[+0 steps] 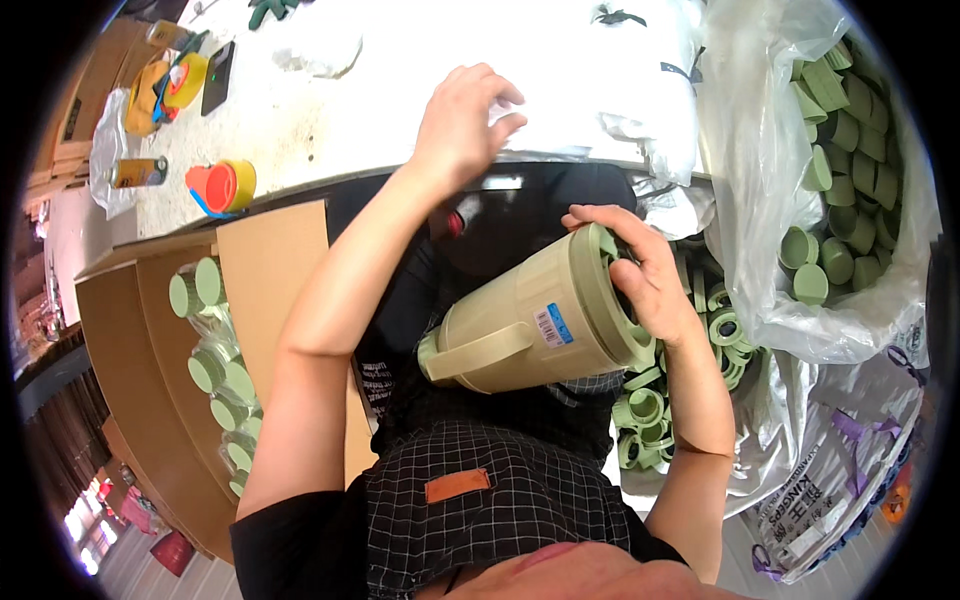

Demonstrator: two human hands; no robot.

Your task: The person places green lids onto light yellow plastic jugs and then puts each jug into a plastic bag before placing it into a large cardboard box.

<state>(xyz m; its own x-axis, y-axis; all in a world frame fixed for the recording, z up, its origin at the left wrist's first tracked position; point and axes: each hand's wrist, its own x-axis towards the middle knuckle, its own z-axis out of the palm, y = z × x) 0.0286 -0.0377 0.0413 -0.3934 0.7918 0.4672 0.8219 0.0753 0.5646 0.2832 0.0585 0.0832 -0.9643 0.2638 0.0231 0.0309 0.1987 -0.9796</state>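
A pale green plastic pitcher (pixel 490 320) lies tilted across my lap, its handle facing me and a blue-and-white barcode sticker on its side. My right hand (pixel 645 275) grips the darker green rim at its wide right end, thumb and fingers on either side of the edge. Beyond the pitcher, my left hand (pixel 465 120) is over the front of the white worktable, with its thumb apart from the slightly bent fingers. White plastic film (pixel 550 120) lies under and beside that hand. Whether the fingertips touch the film is hard to see.
At left stands an open cardboard box (pixel 150 370) with green-lidded pieces inside. A clear bag (pixel 750 200) of green parts is at right, above loose green rings (pixel 650 410). Tape rolls (pixel 230 187), a can (pixel 140 172) and a phone (pixel 218 78) lie on the table (pixel 280 130).
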